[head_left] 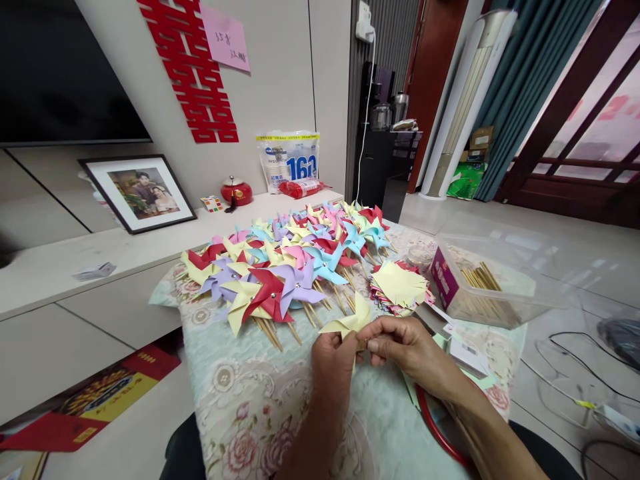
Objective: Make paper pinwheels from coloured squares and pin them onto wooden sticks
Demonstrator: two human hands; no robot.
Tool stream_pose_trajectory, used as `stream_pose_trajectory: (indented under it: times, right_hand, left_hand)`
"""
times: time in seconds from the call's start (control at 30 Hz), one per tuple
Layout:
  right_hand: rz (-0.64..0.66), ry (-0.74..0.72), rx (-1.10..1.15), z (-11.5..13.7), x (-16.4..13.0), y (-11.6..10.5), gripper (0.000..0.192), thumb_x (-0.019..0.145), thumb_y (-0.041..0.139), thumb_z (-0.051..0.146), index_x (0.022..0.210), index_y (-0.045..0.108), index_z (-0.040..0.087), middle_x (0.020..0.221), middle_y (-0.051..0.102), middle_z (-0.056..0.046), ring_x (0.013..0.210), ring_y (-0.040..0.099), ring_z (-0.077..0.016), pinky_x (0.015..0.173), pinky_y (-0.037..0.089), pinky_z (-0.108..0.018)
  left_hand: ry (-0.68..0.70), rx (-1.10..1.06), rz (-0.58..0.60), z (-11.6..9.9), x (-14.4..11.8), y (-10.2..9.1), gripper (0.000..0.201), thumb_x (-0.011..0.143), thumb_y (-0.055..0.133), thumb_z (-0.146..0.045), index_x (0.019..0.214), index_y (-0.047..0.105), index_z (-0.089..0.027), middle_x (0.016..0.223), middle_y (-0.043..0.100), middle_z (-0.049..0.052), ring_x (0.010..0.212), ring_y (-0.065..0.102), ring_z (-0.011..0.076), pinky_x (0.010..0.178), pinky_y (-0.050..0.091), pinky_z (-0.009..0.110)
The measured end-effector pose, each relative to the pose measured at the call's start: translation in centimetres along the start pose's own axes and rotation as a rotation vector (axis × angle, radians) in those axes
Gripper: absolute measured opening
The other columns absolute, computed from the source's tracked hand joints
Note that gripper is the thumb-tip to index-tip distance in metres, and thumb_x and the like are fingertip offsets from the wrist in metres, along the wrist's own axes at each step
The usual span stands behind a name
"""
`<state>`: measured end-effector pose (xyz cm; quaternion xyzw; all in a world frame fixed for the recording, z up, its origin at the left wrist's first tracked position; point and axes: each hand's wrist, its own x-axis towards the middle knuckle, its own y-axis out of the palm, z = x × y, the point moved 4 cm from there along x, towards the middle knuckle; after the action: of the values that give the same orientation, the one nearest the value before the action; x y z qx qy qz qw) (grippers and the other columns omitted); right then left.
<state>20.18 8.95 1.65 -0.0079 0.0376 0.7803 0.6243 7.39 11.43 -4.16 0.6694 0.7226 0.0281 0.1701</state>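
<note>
At the far left a framed photograph [143,192] leaned against the wall on a long low cabinet [100,267], with a small red pot [237,191] and a white plastic bag [289,160] further along it. In front stood the counter [250,400], draped in a flowered cloth, and across its back half lay a heap of finished paper pinwheels [285,267] in yellow, red, purple, blue and pink, their wooden sticks pointing toward the person. Near the front edge, the left hand [334,350] and the right hand [400,343] met over a yellow pinwheel [347,323] held just above the cloth. The left fingers were closed on its lower part, and the right fingers were pinched together at its centre, seemingly on something small that could not be made out. The pinwheel looked very light and thin, easily creased or torn, so it seemed best taken at the folded centre, not by the loose tips. Just right of the hands sat a stack of cut paper squares [400,285], yellow on top, and beyond it a small round container [419,255]. At the right edge a clear plastic box [500,300] held a bundle of wooden sticks [480,277] beside a purple carton [444,279].
</note>
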Motion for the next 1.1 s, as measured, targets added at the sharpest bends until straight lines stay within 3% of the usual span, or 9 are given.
stream_pose_trajectory:
  times: [0.23, 0.7, 0.9, 1.1]
  right_hand:
    - [-0.064, -0.017, 0.015, 0.3, 0.0, -0.1, 0.027, 0.079, 0.077, 0.043, 0.085, 0.074, 0.017, 0.064, 0.069, -0.001, 0.059, 0.061, -0.0122, 0.060, 0.046, -0.025]
    - [-0.056, 0.022, 0.101, 0.5, -0.1, 0.1, 0.032, 0.071, 0.084, 0.042, 0.085, 0.070, 0.017, 0.066, 0.069, 0.001, 0.058, 0.062, -0.0109, 0.058, 0.048, -0.023]
    - [-0.052, -0.010, 0.027, 1.1, -0.2, 0.1, 0.029, 0.076, 0.079, 0.044, 0.077, 0.066, 0.018, 0.061, 0.066, 0.002, 0.054, 0.058, -0.0109, 0.056, 0.045, -0.024]
    - [-0.141, -0.174, -0.193, 2.2, -0.6, -0.5, 0.018, 0.086, 0.067, 0.038, 0.080, 0.066, 0.021, 0.063, 0.060, 0.002, 0.059, 0.055, -0.0142, 0.061, 0.042, -0.027]
  left_hand:
    - [-0.009, 0.017, 0.012, 0.1, 0.1, 0.0, 0.015, 0.059, 0.072, -0.030, 0.060, 0.068, -0.015, 0.052, 0.062, 0.000, 0.045, 0.053, 0.0135, 0.044, 0.040, 0.023]
    - [-0.024, -0.001, 0.000, -0.1, -0.1, 0.0, 0.017, 0.058, 0.072, -0.028, 0.068, 0.072, -0.014, 0.057, 0.066, 0.001, 0.050, 0.057, 0.0149, 0.045, 0.042, 0.022]
    - [-0.008, -0.007, -0.017, -0.6, -0.5, 0.0, 0.018, 0.059, 0.067, -0.025, 0.070, 0.072, -0.012, 0.057, 0.066, 0.000, 0.046, 0.050, 0.0111, 0.044, 0.041, 0.022]
    - [0.008, -0.053, 0.011, -1.3, -0.7, 0.4, 0.023, 0.061, 0.066, -0.026, 0.075, 0.073, -0.010, 0.056, 0.065, 0.000, 0.047, 0.052, 0.0118, 0.043, 0.040, 0.021]
